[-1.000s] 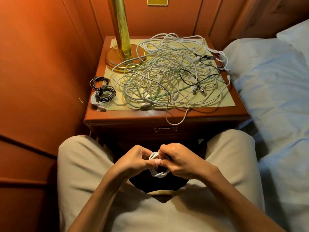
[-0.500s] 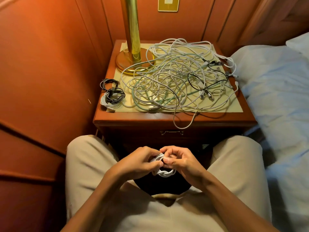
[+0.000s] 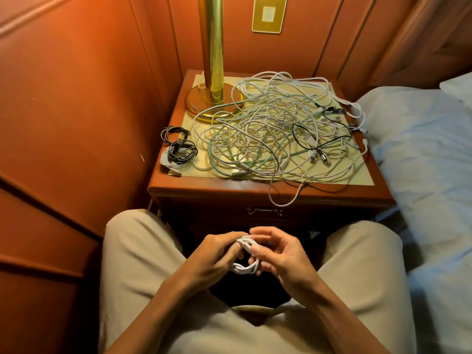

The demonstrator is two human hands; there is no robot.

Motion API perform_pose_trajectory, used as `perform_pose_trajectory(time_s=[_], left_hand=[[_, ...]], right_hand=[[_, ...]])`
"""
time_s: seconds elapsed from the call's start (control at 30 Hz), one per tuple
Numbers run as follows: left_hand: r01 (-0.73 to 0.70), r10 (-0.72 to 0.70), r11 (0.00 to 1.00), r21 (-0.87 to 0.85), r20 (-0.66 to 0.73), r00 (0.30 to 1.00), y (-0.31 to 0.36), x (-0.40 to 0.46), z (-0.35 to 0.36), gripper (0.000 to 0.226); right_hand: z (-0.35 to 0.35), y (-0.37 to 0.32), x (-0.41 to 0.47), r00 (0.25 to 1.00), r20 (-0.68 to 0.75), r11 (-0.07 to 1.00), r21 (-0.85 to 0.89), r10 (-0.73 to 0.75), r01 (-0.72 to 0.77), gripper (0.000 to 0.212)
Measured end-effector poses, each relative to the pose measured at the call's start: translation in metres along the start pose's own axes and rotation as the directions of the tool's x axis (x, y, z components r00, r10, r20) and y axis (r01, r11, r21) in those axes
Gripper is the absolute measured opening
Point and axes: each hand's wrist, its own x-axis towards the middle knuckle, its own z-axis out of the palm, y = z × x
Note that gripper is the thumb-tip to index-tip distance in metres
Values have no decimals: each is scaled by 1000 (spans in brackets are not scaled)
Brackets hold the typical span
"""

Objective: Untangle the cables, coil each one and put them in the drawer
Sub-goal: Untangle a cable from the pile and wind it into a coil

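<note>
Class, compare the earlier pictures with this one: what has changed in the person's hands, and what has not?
The right hand has opened its fingers looser around the white coil; the left hand still grips it. The tangle, the coiled cables and the shut drawer are unchanged.

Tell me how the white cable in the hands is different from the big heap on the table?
The white cable is one neat small coil; the heap is many loose tangled strands. The coil is held by the left hand and right hand; the heap lies untouched on the nightstand. Both are mostly white.
</note>
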Motion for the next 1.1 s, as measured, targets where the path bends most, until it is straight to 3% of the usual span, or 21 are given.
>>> perform_pose_trajectory(time_s=[0.07,0.13,0.33,0.43,0.57,0.73,0.83,0.93,1.0,1.1], left_hand=[[-35,31,999,-34,-120,992,5,2,3,29],[-44,26,996,-77,-217,976,8,6,5,29],[28,-110,961,-274,-288,951,21,15,-23,23],[33,-133,960,-277,-351,927,31,20,-45,26],[48,-104,990,-133,-457,883,32,28,-72,34],[29,-51,998,-52,-508,860,36,37,-101,28],[20,-53,997,-69,-532,845,32,43,-121,25],[-14,-75,987,-158,-543,836,24,54,-145,25],[-32,-146,962,-270,-612,777,17,66,-165,20],[-1,-390,869,-494,-686,614,-3,82,-196,21]], right_hand=[[3,-7,3,997,-33,964,258,74,-63,33],[8,-11,9,994,-23,913,399,108,-90,30],[25,-30,30,989,16,858,495,146,-135,22],[36,-43,44,994,48,913,392,103,-113,20],[57,-74,65,997,71,996,89,-28,22,22],[80,-108,93,974,62,924,-309,-217,225,18],[91,-124,113,955,123,868,-400,-269,296,10],[103,-142,135,952,151,875,-377,-267,305,11],[109,-155,154,952,139,879,-367,-271,304,14],[117,-173,189,953,110,858,-415,-283,303,12]])
